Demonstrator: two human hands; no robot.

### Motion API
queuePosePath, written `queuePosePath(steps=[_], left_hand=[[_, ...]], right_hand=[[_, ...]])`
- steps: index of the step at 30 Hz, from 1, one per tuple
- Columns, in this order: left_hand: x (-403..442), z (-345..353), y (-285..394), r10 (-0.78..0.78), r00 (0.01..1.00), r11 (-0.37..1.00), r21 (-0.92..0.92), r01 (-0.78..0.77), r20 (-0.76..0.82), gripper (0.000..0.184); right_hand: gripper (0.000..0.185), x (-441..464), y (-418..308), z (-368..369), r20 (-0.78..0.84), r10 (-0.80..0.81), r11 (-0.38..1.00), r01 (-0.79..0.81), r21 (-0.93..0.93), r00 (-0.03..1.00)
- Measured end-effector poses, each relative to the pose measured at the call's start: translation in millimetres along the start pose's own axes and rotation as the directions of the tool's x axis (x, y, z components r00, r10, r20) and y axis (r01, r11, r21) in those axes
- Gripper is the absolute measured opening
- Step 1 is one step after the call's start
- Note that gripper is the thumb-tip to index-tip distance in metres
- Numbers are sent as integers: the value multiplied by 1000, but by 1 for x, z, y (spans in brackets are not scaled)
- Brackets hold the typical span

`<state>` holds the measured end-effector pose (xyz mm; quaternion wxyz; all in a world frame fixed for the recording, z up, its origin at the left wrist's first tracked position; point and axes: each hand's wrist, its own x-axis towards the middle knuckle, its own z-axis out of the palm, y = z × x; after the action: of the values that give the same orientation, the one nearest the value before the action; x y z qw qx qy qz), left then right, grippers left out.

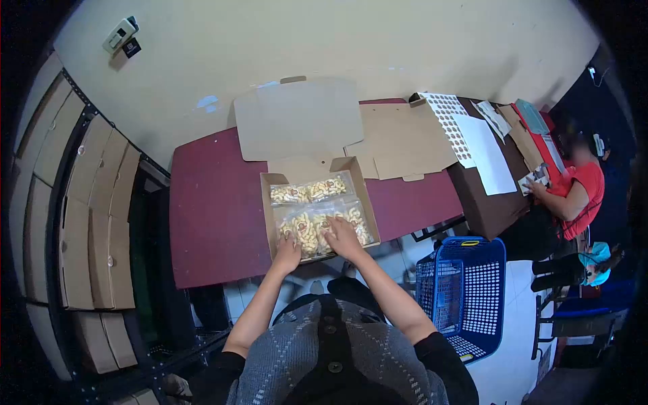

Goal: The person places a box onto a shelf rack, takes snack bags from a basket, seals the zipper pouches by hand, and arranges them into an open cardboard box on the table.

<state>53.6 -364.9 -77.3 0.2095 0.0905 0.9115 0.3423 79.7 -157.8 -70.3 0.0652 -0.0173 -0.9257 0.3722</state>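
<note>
Now, left grip [289, 250]: spread over front packets [306, 236]
Right grip [341, 236]: likewise spread
Box [267, 202], under both: packets apparently being settled in; gentle levelling seems called for

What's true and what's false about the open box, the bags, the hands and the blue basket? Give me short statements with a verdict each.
1. The left hand and right hand are on the bags inside the open box. True.
2. The lid is shut over the bags. False: it is open, on the far side of the box.
3. The bags are empty. False: they hold pale, curved pieces.
4. The blue basket stands on the table. False: it is off the table, to the right.
5. A person in a red top is over on the right. True.
</note>
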Motion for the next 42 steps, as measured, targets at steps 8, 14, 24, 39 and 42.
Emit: queuePosePath(steps=[8,14,24,39,42], left_hand=[[-21,-16,29,175,951,971,-118,-210,-254,73],[-23,-21,18,209,963,972,-72,-223,-168,67],[-23,-24,15,-52,985,993,93,68,-167,44],[-20,-16,19,290,956,954,96,-284,-46,40],[-24,-26,24,265,964,907,332,-259,29,35]], right_hand=[[47,1,-15,8,274,-187,966,127,224,943],[41,8,1,6,169,-111,986,88,139,979],[36,10,11,-13,222,333,900,-238,-366,917],[29,7,2,-12,318,148,950,-46,-308,937],[36,9,10,-2,-76,52,996,-57,-68,996]])
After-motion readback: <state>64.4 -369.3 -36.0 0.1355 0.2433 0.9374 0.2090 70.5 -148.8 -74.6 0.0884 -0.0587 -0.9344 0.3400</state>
